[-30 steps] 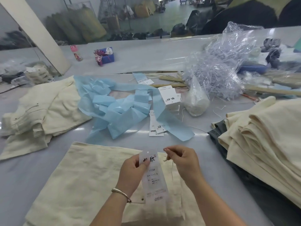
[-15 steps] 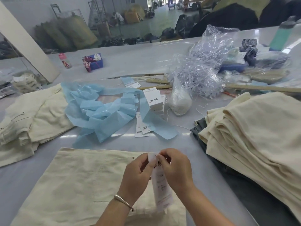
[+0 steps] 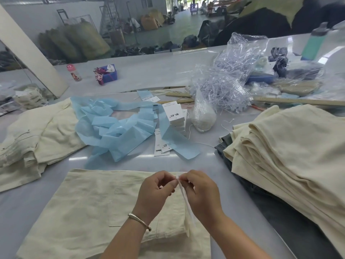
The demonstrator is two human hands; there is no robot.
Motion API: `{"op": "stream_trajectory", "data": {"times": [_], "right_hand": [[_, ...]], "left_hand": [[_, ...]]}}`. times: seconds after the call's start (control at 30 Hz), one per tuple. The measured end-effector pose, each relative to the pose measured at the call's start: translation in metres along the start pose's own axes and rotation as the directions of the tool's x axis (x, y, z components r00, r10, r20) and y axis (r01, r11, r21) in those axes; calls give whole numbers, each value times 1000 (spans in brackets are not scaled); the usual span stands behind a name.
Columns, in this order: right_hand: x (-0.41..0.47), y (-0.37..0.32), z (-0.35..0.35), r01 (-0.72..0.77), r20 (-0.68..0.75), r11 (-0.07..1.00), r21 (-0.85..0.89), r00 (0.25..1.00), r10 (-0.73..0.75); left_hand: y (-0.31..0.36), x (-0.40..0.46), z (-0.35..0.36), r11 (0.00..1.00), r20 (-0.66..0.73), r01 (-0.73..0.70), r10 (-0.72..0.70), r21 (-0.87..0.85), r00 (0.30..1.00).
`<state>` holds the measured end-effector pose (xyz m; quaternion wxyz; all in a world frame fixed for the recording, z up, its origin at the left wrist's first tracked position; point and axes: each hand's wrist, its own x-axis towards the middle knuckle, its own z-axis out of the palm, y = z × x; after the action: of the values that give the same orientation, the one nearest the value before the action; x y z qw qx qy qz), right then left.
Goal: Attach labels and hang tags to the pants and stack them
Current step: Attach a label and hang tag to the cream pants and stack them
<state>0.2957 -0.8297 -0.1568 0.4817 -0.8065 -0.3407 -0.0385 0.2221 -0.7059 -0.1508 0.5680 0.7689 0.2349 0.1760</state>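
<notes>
Folded cream pants [image 3: 97, 208] lie flat on the grey table [image 3: 28, 206], nearest the viewer, with a patch pocket outlined in stitching on the upper face. Above them, the left hand [image 3: 155, 191] and the right hand [image 3: 202, 193] meet at the top of a white hang tag [image 3: 187, 206]; both pinch it between thumb and fingertips. The tag is seen nearly edge-on, a thin pale strip hanging down from the fingers over the pants; its print cannot be read. A metal bangle [image 3: 140, 219] circles the left wrist.

To the right stands a tall stack of folded cream pants [image 3: 291, 157]; to the left, a looser heap of cream pants [image 3: 33, 135]. Beyond the hands lie loose tags [image 3: 161, 146], a tangle of light blue strips [image 3: 115, 126], a pile of white tags [image 3: 176, 116], a bag of white string [image 3: 203, 114] and a clear bag of plastic fasteners [image 3: 229, 79]. Farther back are a wooden ruler [image 3: 298, 101], a small bottle [image 3: 73, 72] and a blue box [image 3: 108, 74].
</notes>
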Motion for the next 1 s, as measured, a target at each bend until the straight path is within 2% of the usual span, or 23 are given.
{"op": "stream_trajectory", "data": {"times": [0.1,0.2,0.3,0.4,0.57,0.63,0.77,0.83,0.87,1.0], "right_hand": [[-1,0,-7,-84,0,996,31,996,84],[-1,-7,-15,-86,-57,996,26,995,87],[3,-19,-19,-91,26,995,50,996,90],[6,-28,-13,-180,165,983,33,971,172],[7,-30,-2,-417,164,903,100,902,398],[6,-31,2,-433,129,900,43,896,425],[6,-35,7,-421,107,885,-198,889,446],[7,-38,10,-434,88,871,-230,882,462],[7,-38,11,-459,67,865,-205,875,480],[2,-44,22,-613,68,782,114,790,609]], "left_hand": [[0,3,2,992,64,-29,22,120,998],[0,7,2,984,155,-33,5,176,988],[3,12,-1,971,202,-90,45,221,978],[3,18,-5,959,202,-168,122,230,972],[-4,25,-17,952,237,-214,160,221,958],[-7,27,-22,945,258,-237,177,224,950],[-11,28,-25,949,317,-258,192,180,929],[-12,30,-25,954,341,-256,190,159,921],[-14,31,-26,954,351,-256,190,153,917],[-19,34,-25,953,395,-270,196,140,898]]}}
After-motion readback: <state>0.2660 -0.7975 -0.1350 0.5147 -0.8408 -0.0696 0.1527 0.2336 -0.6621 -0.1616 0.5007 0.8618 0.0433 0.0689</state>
